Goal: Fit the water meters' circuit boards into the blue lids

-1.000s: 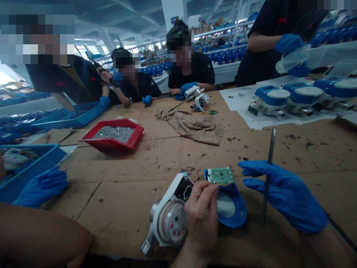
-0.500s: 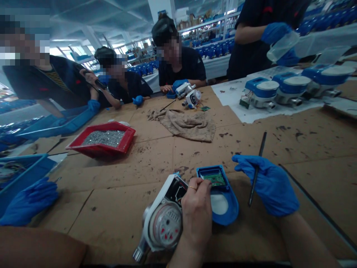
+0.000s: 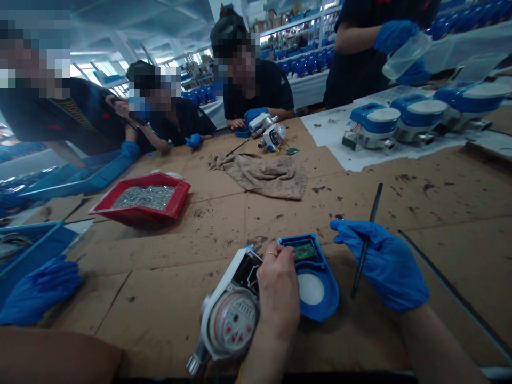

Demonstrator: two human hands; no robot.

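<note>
My left hand [image 3: 278, 290], bare with a gold ring, has its fingertips at the rim of a blue plastic meter cover [image 3: 316, 293]. A small green circuit board [image 3: 305, 252] lies inside the cover's upper end, partly hidden by my fingers. Just left of that hand sits a white water meter body [image 3: 230, 314], its round dial facing up and a metal pipe end pointing down. My right hand [image 3: 378, 264], in a blue nitrile glove, is shut on a slim dark screwdriver [image 3: 370, 213] and sits right of the cover, not touching it.
Stained cardboard [image 3: 160, 256] covers the table. Further out lie a red tray of screws [image 3: 132, 213] and a brown rag [image 3: 258, 176]. Assembled blue meters [image 3: 374, 125] stand on white paper at the right. A neighbour's gloved hand [image 3: 40, 290] rests at lower left, by a blue crate [image 3: 28, 250].
The green board has dropped from above the cover's rim down into the cover. The whole scene has shifted left and up in the view as my head turned.
</note>
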